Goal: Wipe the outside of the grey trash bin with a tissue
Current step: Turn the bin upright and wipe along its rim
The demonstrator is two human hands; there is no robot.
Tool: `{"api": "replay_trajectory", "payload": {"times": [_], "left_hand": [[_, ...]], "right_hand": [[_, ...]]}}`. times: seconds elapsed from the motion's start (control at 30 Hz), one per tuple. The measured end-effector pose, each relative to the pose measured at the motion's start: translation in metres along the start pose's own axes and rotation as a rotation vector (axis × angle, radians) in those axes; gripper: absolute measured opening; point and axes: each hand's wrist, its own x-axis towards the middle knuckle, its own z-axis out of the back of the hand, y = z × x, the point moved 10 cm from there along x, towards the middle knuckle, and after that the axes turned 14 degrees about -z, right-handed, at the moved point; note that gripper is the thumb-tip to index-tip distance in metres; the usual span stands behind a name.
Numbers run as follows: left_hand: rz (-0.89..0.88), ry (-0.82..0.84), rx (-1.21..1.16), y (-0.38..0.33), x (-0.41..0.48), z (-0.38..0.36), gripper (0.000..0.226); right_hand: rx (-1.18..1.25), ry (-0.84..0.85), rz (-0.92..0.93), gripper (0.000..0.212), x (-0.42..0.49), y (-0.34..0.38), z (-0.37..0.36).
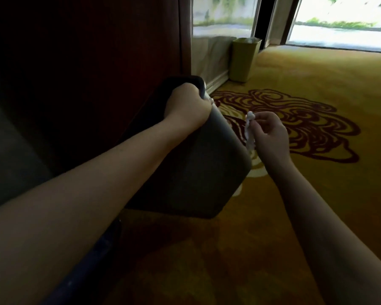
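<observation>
Left hand: clamped over the rim of the bin, fingers hooked inside, thumb side out. It holds the bin tilted, mouth turned away from the wearer and base towards them, against dark wood panelling.

Right hand: pinching a crumpled white tissue between thumb and fingertips. The tissue hangs just beside the bin's right wall; contact cannot be confirmed.

Bin: grey, rounded corners, on or just above the yellow patterned carpet; whether its lower edge rests there is not visible. A second, green bin stands well apart by the window and is not concerned.

Assessment: the wiping stroke on the right wall appears about to begin or between passes.

Recommendations:
- Spread the tissue flat under the fingers; a twisted strand cleans little.
- Press along the wall from rim to base in overlapping passes.
- Keep the left grip firm so the bin does not swing.
- Turn the bin by the rim to present each wall and the base.
- Refold the tissue once soiled.
</observation>
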Motion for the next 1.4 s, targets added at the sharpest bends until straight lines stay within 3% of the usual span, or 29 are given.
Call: {"api": "replay_trajectory", "payload": {"times": [0.23, 0.43, 0.53, 0.63, 0.77, 0.87, 1.03, 1.23, 1.4], "left_hand": [[-0.006, 0.188, 0.363, 0.037, 0.002, -0.047, 0.031], [0.026, 0.431, 0.416, 0.082, -0.021, -0.089, 0.029], [0.043, 0.545, 0.259, 0.085, -0.034, -0.096, 0.027], [0.067, 0.69, 0.232, 0.1, -0.07, -0.072, 0.043], [0.059, 0.753, 0.393, 0.135, -0.126, 0.003, 0.036], [-0.137, 0.727, 0.552, 0.142, -0.15, 0.041, 0.028], [-0.231, 0.546, 0.488, 0.13, -0.153, 0.047, 0.013], [-0.246, 0.422, 0.478, 0.108, -0.158, 0.045, 0.014], [-0.202, 0.488, 0.454, 0.107, -0.157, 0.042, 0.015]], "right_hand": [[0.038, 0.12, -0.132, 0.011, 0.007, -0.015, -0.01], [-0.059, 0.185, -0.091, 0.018, 0.0, -0.014, -0.043], [-0.104, 0.219, -0.017, 0.017, -0.007, -0.002, -0.062], [-0.149, 0.202, 0.149, 0.015, -0.019, 0.024, -0.07], [-0.404, 0.48, 0.442, 0.019, -0.063, 0.045, -0.109], [-0.696, 0.65, 0.642, 0.02, -0.093, 0.033, -0.133], [-0.778, 0.709, 0.68, 0.024, -0.092, 0.032, -0.135], [-0.744, 0.887, 0.462, 0.02, -0.072, 0.025, -0.137], [-0.619, 0.992, 0.259, 0.02, -0.062, 0.034, -0.147]]}}
